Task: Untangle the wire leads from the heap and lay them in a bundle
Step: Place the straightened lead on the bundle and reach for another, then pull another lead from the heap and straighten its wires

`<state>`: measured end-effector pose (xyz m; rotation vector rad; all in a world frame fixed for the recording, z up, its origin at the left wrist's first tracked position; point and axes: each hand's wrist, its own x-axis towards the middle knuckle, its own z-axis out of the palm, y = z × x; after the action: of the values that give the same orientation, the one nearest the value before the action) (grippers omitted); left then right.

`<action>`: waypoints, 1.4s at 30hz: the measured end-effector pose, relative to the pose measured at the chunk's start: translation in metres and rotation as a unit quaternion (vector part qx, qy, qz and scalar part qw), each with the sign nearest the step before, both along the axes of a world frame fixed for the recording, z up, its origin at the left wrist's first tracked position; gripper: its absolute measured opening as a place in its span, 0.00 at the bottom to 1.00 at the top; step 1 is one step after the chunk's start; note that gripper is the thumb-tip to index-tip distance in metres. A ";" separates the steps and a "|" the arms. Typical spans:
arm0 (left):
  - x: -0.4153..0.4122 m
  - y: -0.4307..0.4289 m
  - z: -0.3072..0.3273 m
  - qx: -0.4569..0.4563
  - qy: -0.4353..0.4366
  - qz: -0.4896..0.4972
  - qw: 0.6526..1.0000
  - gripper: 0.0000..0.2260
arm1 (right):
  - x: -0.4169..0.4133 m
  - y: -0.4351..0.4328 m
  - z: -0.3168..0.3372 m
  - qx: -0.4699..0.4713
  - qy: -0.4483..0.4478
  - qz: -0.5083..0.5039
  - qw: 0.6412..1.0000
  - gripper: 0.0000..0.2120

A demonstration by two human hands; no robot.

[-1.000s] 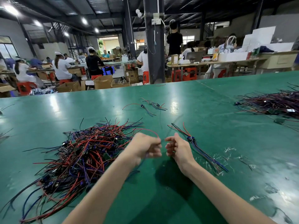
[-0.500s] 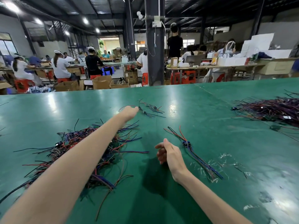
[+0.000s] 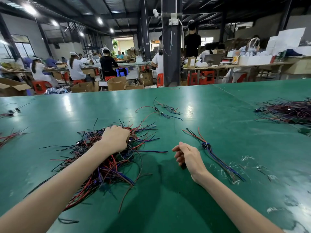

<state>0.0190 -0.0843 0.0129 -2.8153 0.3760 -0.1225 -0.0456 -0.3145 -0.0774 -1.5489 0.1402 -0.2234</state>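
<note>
A tangled heap of red, blue and black wire leads (image 3: pixel 104 167) lies on the green table (image 3: pixel 168 202), left of centre. My left hand (image 3: pixel 115 138) sits on top of the heap near its far side, with its fingers curled down into the wires. My right hand (image 3: pixel 188 155) rests on the table to the right of the heap, fingers loosely curled, and I see no wire in it. Just right of that hand lies a small straight bundle of leads (image 3: pixel 212 150), running diagonally towards me.
A few loose leads (image 3: pixel 163 111) lie farther back at the table's middle. A second large wire pile (image 3: pixel 289 111) sits at the right edge, and stray leads (image 3: pixel 10 137) at the left edge. Scraps of clear film (image 3: pixel 245 158) lie near the bundle. People work at benches behind.
A second ago both hands were close together over the table. The left hand then reached out to the far loose leads and has come back onto the heap. The right hand stayed put.
</note>
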 end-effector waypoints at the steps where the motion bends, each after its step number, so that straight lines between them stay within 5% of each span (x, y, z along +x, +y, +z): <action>1: 0.000 0.001 -0.002 0.007 -0.034 -0.002 0.999 0.12 | 0.000 0.000 0.000 -0.001 0.000 0.000 1.000 0.18; 14: 0.010 0.006 -0.010 -0.070 -0.050 -0.093 0.992 0.04 | 0.002 0.000 -0.001 0.002 0.004 0.007 1.000 0.18; 18: 0.012 0.010 -0.002 -0.226 -0.066 -0.095 0.967 0.03 | 0.002 0.000 -0.001 0.006 0.005 0.009 1.000 0.18; 24: -0.013 -0.022 0.038 -0.536 -0.112 -0.128 0.827 0.02 | 0.003 0.001 -0.001 0.011 -0.005 0.003 1.000 0.17; 29: -0.051 -0.061 0.044 -0.765 0.092 -0.080 0.632 0.03 | 0.002 0.000 -0.001 0.004 -0.010 0.012 1.000 0.15; 32: -0.066 -0.078 0.016 -0.810 0.192 -0.027 0.553 0.05 | 0.001 0.000 0.000 0.001 -0.012 0.019 1.000 0.12; 39: -0.070 -0.091 -0.033 -0.845 0.274 0.040 0.456 0.07 | 0.003 -0.002 0.000 0.023 -0.019 0.036 0.999 0.11; 42: -0.067 -0.089 -0.036 -0.835 0.307 0.054 0.454 0.07 | 0.004 -0.001 -0.001 0.019 -0.011 0.028 0.999 0.12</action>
<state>-0.0484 -0.1733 -0.0228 -4.7367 0.1315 1.4521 -0.0414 -0.3156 -0.0788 -1.5091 0.0829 -0.1917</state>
